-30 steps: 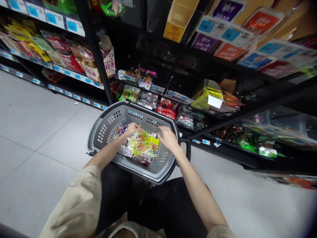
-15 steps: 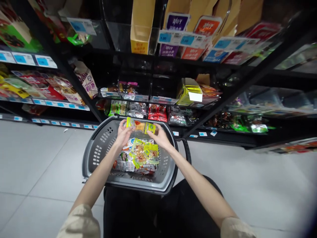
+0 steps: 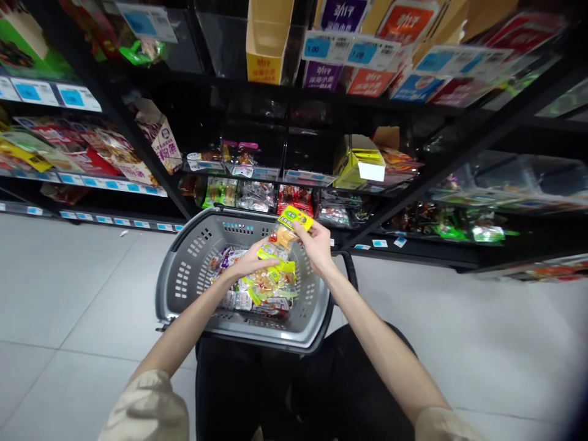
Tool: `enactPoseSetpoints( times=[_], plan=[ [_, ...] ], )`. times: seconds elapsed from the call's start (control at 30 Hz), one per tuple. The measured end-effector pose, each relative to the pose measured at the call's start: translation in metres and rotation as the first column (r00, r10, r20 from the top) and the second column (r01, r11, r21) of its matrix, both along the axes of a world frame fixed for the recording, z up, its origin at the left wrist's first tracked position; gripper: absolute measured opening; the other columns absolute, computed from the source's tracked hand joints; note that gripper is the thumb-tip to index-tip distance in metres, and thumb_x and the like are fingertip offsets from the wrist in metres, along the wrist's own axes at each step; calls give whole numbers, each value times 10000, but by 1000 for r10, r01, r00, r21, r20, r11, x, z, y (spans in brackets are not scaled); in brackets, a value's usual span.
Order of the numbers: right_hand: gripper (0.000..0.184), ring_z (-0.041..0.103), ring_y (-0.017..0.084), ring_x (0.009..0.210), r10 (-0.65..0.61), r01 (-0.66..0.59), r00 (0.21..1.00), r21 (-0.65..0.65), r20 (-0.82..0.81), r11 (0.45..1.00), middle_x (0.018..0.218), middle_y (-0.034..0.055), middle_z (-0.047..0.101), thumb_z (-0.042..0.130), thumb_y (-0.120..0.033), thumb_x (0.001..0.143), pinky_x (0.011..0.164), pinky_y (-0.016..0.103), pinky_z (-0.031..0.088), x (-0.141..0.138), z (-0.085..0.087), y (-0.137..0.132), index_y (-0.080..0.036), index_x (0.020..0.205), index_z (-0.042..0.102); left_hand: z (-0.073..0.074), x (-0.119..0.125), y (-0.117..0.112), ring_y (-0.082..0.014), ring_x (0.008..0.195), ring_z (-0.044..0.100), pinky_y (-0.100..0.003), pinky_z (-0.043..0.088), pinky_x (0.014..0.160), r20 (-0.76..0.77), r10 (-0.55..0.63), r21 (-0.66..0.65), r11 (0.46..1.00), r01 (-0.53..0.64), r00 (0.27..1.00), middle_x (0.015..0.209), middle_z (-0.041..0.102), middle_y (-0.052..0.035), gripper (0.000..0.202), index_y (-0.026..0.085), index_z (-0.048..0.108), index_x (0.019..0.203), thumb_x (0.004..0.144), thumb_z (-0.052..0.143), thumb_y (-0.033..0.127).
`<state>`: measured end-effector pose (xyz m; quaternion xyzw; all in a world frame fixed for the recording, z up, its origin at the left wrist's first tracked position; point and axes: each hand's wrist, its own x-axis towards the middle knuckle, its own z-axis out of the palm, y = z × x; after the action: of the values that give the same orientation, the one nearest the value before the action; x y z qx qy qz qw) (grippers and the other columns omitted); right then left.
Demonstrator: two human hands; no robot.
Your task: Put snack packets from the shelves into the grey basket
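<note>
A grey plastic shopping basket sits on my lap, holding several small snack packets in yellow, orange and purple wrappers. My right hand is above the basket's far rim, pinching a yellow-and-orange snack packet by its upper end. My left hand is lower, over the pile, its fingers closed on the lower yellow end of a packet next to the one my right hand holds.
Black store shelves run in front of me, filled with packaged snacks and blue price tags. A yellow carton sits on a low shelf behind the basket. Grey tiled floor lies left and right.
Both hands came up out of the basket with a yellow packet between them. My right hand has since carried it to the right, and my left hand dropped back toward the pile.
</note>
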<state>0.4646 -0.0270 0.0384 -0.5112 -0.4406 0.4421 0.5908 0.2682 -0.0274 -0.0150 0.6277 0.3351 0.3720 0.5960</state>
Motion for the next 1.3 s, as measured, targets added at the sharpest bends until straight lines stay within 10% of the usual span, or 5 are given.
enactPoseSetpoints(
  times=[0.13,0.33,0.67,1.03,1.3],
  plan=[
    [370,701,211,816,57,-60,996,44,73,997,968,57,794,840,-481,714,651,309,539,7,-4,6,-213,952,748,-7,-1,8,-193,896,658,-329,513,898,-9,194,210,960,-188,981,935,708,-40,380,163,667,1039,826,791,453],
    [85,679,268,1081,-32,-143,886,341,462,929,1096,57,774,749,-254,767,1006,474,509,32,4,10,-251,683,750,-21,-10,16,-209,823,614,-390,498,833,98,456,620,667,-413,885,804,663,-42,142,224,718,774,836,766,342],
    [152,601,317,1235,-41,-272,742,356,669,894,1227,33,760,738,-275,841,1102,609,447,35,9,10,-306,693,752,-33,-19,12,-279,902,661,-481,517,930,-124,274,647,751,-132,954,867,757,-95,207,279,776,828,792,813,479],
    [169,776,214,897,410,-639,586,87,699,764,1003,48,826,727,-379,896,864,350,605,43,21,2,-260,957,830,-21,-4,6,-242,915,746,-338,590,891,-290,286,530,843,-96,913,992,817,-53,305,244,797,1020,968,568,439],
    [209,766,245,1035,-328,-153,707,588,627,794,1089,41,819,647,-294,927,991,429,598,121,122,41,-286,1030,828,-41,-10,10,-282,1114,713,-370,522,1005,-755,10,434,757,489,656,1197,759,-143,445,182,727,1213,1050,401,438]
  ],
)
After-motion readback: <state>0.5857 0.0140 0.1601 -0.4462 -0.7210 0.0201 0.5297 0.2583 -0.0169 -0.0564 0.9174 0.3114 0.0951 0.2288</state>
